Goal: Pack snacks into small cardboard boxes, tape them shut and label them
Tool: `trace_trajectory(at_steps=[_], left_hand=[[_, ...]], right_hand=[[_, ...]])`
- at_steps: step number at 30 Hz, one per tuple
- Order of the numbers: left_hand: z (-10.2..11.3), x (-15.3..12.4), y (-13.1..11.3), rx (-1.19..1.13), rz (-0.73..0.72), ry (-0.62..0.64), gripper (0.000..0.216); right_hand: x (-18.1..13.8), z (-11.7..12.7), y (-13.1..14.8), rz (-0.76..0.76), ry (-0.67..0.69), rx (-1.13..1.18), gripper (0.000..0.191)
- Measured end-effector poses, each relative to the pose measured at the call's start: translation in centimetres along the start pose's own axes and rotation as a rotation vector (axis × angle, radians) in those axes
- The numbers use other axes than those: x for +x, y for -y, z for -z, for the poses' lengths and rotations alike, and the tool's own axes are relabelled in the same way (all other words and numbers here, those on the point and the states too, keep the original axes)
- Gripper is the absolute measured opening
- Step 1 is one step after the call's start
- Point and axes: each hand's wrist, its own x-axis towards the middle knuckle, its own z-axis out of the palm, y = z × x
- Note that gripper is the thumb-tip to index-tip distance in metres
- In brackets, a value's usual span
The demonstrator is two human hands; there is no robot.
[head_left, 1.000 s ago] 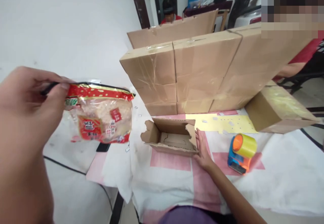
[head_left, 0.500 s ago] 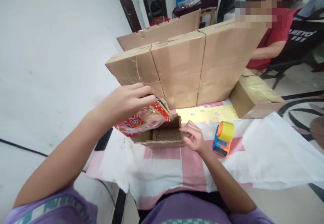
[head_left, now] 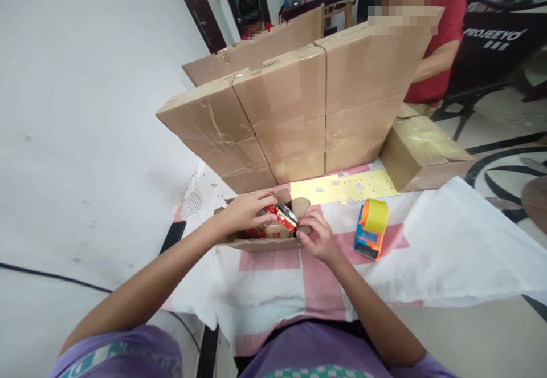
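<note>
A small open cardboard box (head_left: 260,245) sits on the cloth-covered table in front of me. Inside it lies a red, partly clear food packet (head_left: 277,227), its right end showing above the cavity. My left hand (head_left: 248,212) reaches over the box from the left, fingers curled onto the packet; the thumb side is partly hidden. At the box's right end, my right hand (head_left: 317,234) pinches the brown end flap. To the right of that hand stands an orange and blue tape dispenser (head_left: 371,230) with a yellow roll.
A wall of stacked taped cartons (head_left: 290,116) rises behind the box. A yellow dotted sheet (head_left: 367,187) with scraps lies before it, and a closed carton (head_left: 423,155) stands right. A dark flat object (head_left: 173,236) is at the left edge. Beyond the cartons sits a person in red (head_left: 444,53).
My left hand has lowered the food packet from above the box into it. My right hand keeps its grip at the right end. The camera view has shifted slightly.
</note>
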Motion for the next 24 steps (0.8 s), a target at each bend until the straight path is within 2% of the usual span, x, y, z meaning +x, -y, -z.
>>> trace_trajectory(at_steps=[2, 5, 10, 13, 16, 18, 20, 22, 24], left_hand=[[-0.1, -0.2, 0.1, -0.123, 0.02, 0.014, 0.039], [-1.2, -0.1, 0.3, -0.18, 0.022, 0.084, 0.041], [-2.6, 0.9, 0.3, 0.044, 0.073, 0.093, 0.041], [-1.1, 1.1, -0.3, 0.155, 0.06, 0.021, 0.038], [1.9, 0.8, -1.1, 0.249, 0.098, -0.066, 0.035], [3.6, 0.6, -1.7, 0.319, 0.084, -0.046, 0.032], [4.2, 0.8, -2.2, 0.368, 0.017, 0.041, 0.025], [3.2, 1.5, -2.2, 0.37, -0.061, 0.13, 0.017], [0.9, 2.4, -1.9, 0.294, -0.103, 0.162, 0.014]], right_hand=[[-0.3, -0.4, -0.2, -0.021, -0.021, -0.029, 0.015], [-0.7, -0.9, -0.4, -0.048, -0.036, -0.036, 0.019], [-1.0, -1.2, -0.8, -0.067, -0.055, 0.024, 0.02], [-1.2, -1.3, -0.8, -0.06, -0.078, 0.038, 0.021], [-1.5, -1.5, -0.8, -0.086, -0.045, 0.052, 0.023], [-1.7, -1.8, -0.8, -0.118, -0.027, 0.053, 0.024], [-1.8, -2.1, -0.9, -0.136, -0.026, 0.053, 0.025], [-1.9, -2.2, -1.0, -0.133, -0.042, 0.056, 0.024], [-1.9, -2.2, -0.9, -0.132, -0.072, 0.057, 0.023]])
